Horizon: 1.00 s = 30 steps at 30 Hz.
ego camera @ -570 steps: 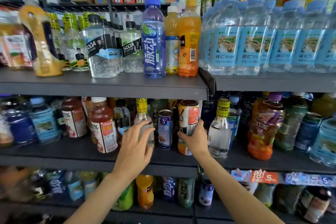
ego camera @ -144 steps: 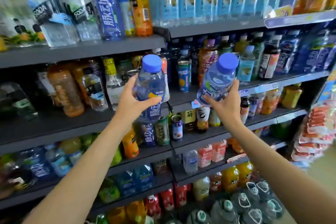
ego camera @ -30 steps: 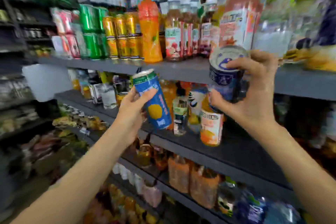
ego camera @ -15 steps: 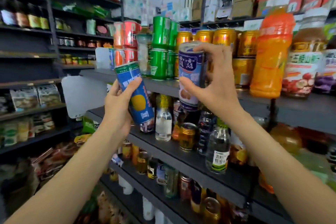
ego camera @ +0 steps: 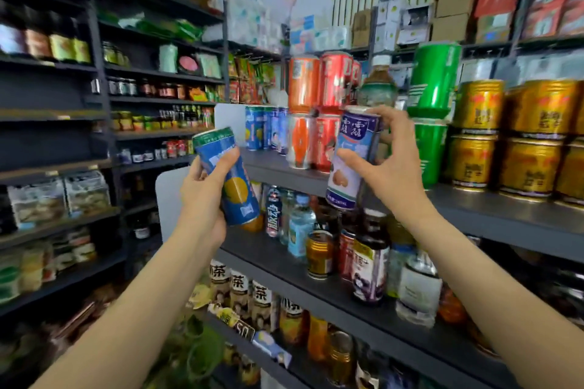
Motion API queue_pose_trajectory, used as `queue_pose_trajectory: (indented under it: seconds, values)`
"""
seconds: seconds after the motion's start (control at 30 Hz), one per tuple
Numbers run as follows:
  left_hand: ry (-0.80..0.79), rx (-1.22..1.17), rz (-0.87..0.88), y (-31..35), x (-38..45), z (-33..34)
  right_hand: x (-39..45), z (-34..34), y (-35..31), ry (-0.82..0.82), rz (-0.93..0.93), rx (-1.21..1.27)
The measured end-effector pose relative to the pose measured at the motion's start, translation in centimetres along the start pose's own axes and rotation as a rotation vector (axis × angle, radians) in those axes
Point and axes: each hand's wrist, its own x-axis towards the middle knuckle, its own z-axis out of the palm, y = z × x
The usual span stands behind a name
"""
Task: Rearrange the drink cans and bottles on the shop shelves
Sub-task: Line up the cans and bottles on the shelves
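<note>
My left hand grips a blue can with a green rim and a yellow fruit picture, tilted, in front of the left end of the upper shelf. My right hand holds a blue and white can by its side, upright, just before the stacked orange and red cans. More blue cans of the same kinds stand at the back left of that shelf.
Green cans and stacked gold cans fill the upper shelf to the right. The shelf below holds mixed bottles and cans. A white divider panel ends the shelving. Dark shelves with jars and packets stand on the left.
The view has swung further left along the shelves. Both hands still hold their cans; the right can has come lower, level with the stacked orange and red cans.
</note>
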Motion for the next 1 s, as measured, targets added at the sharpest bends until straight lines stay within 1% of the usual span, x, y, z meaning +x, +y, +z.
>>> queue_pose_trajectory:
  seconds: [0.13,0.27,0.4,0.5,0.6,0.63,0.73,0.8,0.93,1.0]
  values:
    - [-0.039,0.035,0.059,0.3,5.1,-2.1,2.5,7.4,0.8,-0.071,0.015,0.048]
    - [-0.106,0.098,0.119,0.8,10.8,-3.2,5.5,14.7,2.0,-0.050,0.041,0.148]
    - [-0.182,0.123,0.106,0.8,16.2,-2.9,9.0,20.7,4.0,-0.100,0.120,0.048]
    - [-0.223,0.110,0.114,-0.2,19.8,-2.5,11.1,23.4,6.5,-0.148,0.177,-0.108]
    - [-0.261,0.099,0.092,-1.5,23.5,-2.0,12.7,25.1,8.2,-0.265,0.144,-0.235]
    - [-0.270,0.098,0.074,-2.0,24.7,-1.9,13.1,25.5,8.6,-0.290,0.125,-0.341]
    - [-0.327,0.136,0.043,-3.5,28.1,-1.3,14.1,26.5,9.8,-0.330,0.062,-0.777]
    - [-0.371,0.183,0.045,-4.4,30.0,-1.0,14.7,27.0,10.6,-0.354,0.072,-0.932]
    - [-0.417,0.180,-0.054,-6.4,33.2,-0.8,15.1,28.8,11.7,-0.289,0.049,-1.162]
    - [-0.430,0.189,-0.061,-7.2,34.5,-0.5,14.9,29.8,12.6,-0.247,0.057,-1.214]
